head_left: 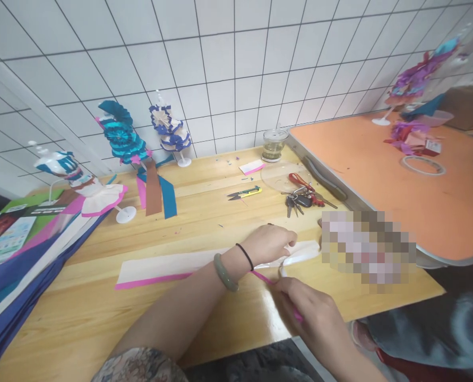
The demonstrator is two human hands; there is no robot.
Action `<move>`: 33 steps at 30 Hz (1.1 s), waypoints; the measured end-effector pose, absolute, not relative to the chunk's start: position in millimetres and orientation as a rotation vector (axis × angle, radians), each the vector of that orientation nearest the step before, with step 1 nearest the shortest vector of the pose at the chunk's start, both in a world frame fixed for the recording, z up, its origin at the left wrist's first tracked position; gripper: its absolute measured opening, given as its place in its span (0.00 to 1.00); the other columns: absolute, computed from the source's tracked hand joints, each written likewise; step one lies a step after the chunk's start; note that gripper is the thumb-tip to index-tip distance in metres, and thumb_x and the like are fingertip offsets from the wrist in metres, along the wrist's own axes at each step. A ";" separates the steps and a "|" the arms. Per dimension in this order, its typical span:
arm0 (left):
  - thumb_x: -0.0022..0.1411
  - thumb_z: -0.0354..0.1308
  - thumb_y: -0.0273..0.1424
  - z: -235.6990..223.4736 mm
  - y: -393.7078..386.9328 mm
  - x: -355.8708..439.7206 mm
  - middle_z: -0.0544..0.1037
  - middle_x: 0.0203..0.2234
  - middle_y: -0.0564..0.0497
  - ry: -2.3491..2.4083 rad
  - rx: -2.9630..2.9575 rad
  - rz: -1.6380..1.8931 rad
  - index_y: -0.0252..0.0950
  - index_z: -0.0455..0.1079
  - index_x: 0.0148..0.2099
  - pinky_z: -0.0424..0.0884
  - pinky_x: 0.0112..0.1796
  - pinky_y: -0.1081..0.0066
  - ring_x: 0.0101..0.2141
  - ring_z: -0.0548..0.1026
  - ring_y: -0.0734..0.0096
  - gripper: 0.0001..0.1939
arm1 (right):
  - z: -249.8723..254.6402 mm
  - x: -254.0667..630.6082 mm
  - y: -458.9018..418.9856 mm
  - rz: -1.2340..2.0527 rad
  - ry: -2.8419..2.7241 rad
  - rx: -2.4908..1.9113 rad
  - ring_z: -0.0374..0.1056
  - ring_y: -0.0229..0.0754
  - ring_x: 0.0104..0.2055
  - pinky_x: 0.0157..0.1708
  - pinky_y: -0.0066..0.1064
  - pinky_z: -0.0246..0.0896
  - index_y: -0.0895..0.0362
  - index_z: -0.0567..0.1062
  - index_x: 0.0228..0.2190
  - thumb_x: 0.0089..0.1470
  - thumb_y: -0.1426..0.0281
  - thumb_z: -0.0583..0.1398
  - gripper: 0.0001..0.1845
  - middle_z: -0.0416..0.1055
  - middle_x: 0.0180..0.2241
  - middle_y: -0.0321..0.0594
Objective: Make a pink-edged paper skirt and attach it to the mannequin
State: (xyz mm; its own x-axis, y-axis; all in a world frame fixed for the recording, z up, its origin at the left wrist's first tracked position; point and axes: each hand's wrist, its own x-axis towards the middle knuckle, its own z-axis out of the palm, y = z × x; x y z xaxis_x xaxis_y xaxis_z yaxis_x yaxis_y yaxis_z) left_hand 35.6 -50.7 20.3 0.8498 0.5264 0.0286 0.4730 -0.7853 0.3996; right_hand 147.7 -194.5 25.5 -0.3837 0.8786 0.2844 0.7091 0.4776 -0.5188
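Pink-edged white strip (160, 267), mid-frame on the table (200, 228), looks light, limp, easily creased, so take it flat by the edges; right hand (314, 305) grip pinched on its pink edging (264, 277), left hand (268, 246) over strip, closure can't tell.

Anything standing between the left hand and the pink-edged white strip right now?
Nothing visible does: the left hand is right over the pink-edged white strip. The yellow-handled snips and the bunch of keys lie farther back, both off the strip.
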 end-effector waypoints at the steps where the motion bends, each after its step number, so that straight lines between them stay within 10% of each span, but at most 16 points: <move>1: 0.56 0.53 0.28 21.4 -51.2 37.5 0.76 0.34 0.52 0.721 2.638 0.167 0.38 0.67 0.38 0.62 0.32 0.72 0.35 0.71 0.68 0.05 | 24.3 147.6 -195.9 0.422 -2.226 -1.312 0.70 0.40 0.31 0.26 0.28 0.62 0.56 0.67 0.39 0.56 0.77 0.48 0.12 0.73 0.33 0.43; 12: 0.53 0.48 0.20 42.7 -50.7 26.3 0.70 0.33 0.51 0.460 2.425 -0.063 0.39 0.67 0.49 0.64 0.33 0.75 0.32 0.69 0.73 0.21 | 17.3 151.3 -197.8 0.448 -2.156 -1.388 0.70 0.39 0.32 0.29 0.27 0.63 0.55 0.68 0.39 0.55 0.77 0.51 0.11 0.72 0.33 0.41; 20: 0.53 0.56 0.26 39.0 -49.2 37.6 0.73 0.27 0.51 0.410 2.426 -0.078 0.37 0.74 0.31 0.64 0.35 0.75 0.34 0.70 0.71 0.05 | 19.0 151.9 -200.7 0.434 -2.159 -1.351 0.70 0.41 0.35 0.31 0.29 0.64 0.55 0.69 0.38 0.55 0.78 0.50 0.13 0.73 0.35 0.42; 33: 0.51 0.58 0.25 28.1 -44.8 39.8 0.71 0.32 0.50 0.415 2.486 -0.123 0.37 0.72 0.42 0.64 0.34 0.73 0.33 0.69 0.70 0.14 | 14.8 147.4 -194.1 0.529 -2.146 -1.365 0.69 0.42 0.37 0.34 0.31 0.64 0.55 0.68 0.40 0.55 0.77 0.51 0.12 0.72 0.37 0.43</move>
